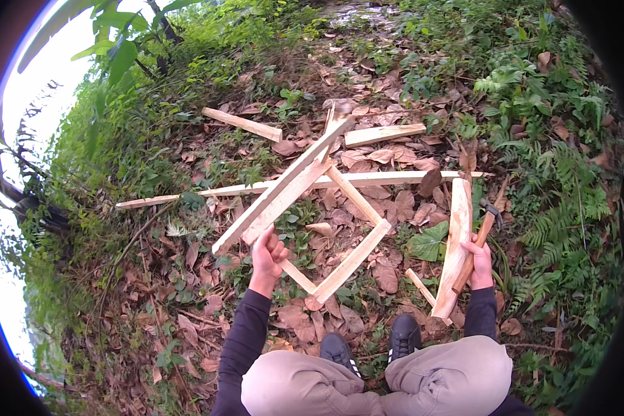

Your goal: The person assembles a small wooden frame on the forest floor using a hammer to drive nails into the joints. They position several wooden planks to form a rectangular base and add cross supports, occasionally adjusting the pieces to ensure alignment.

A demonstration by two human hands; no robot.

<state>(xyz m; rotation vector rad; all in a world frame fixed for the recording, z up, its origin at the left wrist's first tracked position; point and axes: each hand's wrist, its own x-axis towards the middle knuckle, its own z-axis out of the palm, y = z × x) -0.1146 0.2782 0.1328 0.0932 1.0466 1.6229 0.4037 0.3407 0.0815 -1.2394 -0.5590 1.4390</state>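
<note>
A thin pole lies on the leaf litter, starting at the left of the frame and running almost level past the middle, behind the other wood. Above it, upper left of centre, a loose batten slopes down to the right.

The left hand, left of centre, has its fingers curled in and its thumb raised against the wood, gripping the near left corner of a square wooden assembly. The assembly sits in the middle of the picture, one corner pointing down toward the shoes. Its long plank sets the main axis: a diagonal from just above the left hand toward the upper centre, so the bulk of the piece lies up and to the right of those fingers. The left hand is clearly the nearer one; the right is well apart, across open ground.

Upper right of centre is a short block; lower right of centre, a small stick points down toward a thick slab standing lengthwise in the view. Beside the slab, at right, the right hand has its fingers wrapped around the handle of a hammer, head uppermost and tilted right. Whether those fingertips also press the slab, I cannot tell.
</note>
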